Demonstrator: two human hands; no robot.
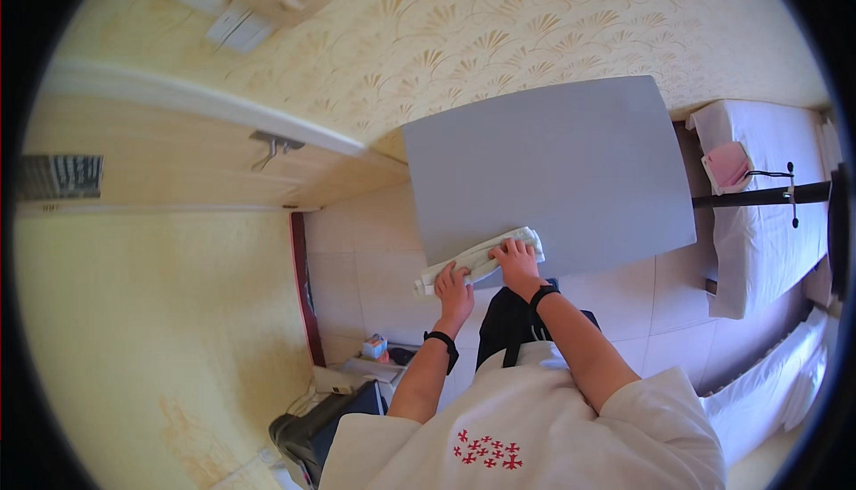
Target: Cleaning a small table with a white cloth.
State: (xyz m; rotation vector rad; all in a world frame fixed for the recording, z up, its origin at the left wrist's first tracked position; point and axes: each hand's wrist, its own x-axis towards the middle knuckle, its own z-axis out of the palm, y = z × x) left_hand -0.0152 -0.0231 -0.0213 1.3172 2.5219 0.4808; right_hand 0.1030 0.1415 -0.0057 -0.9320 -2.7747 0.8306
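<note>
A pale towel (pixel 479 261), folded or rolled into a long strip, lies slantwise along the near edge of a grey tabletop (pixel 548 162). Its left end reaches the table's near left corner and hangs slightly past it. My left hand (pixel 456 293) is on the towel near that end, fingers curled over it. Farther along, towards the towel's right end, my right hand (pixel 516 264) grips it from above with bent fingers. The undersides of both hands and the towel's lower face are hidden. Each wrist wears a black band.
Patterned wallpaper (pixel 481 35) rises behind the table. To the left is a door with a metal handle (pixel 273 147). At the right stands a bed with white sheets (pixel 756 256), a pink object (pixel 727 167) on it. A black bag (pixel 314 433) sits low at left.
</note>
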